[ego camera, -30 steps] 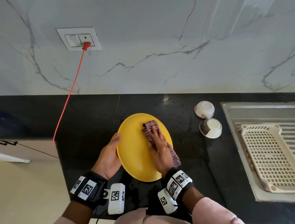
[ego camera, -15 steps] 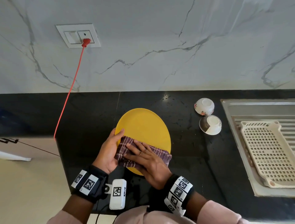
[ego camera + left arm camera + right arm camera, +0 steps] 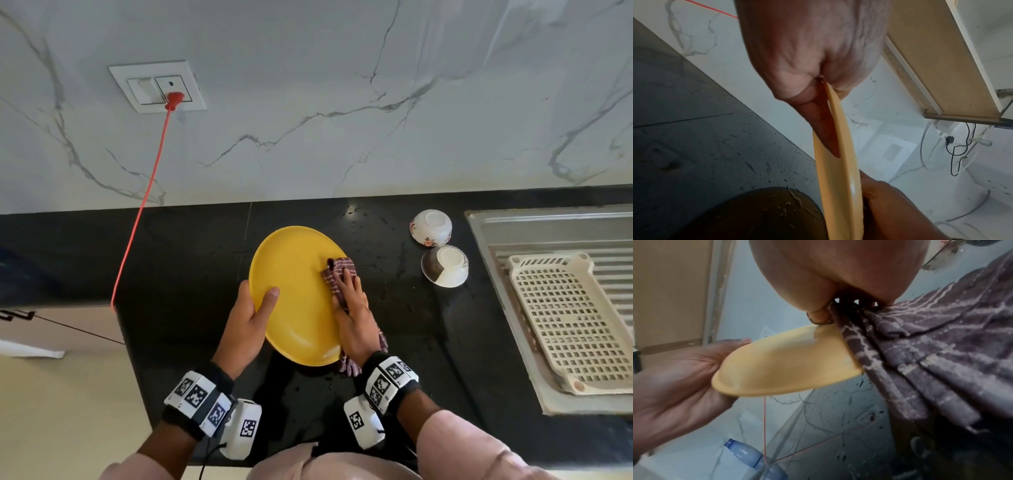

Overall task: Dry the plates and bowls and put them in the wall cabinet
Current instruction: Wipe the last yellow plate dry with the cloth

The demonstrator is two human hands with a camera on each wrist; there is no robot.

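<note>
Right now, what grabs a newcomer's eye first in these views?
The yellow plate, held tilted above the black counter at centre: the left hand grips its left rim while the right hand holds a striped cloth over its right rim. Two upside-down bowls sit right of it, and a red cord runs down from the wall socket at upper left.

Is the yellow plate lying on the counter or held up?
Held up, tilted: left hand grips the plate rim, above the counter.
</note>
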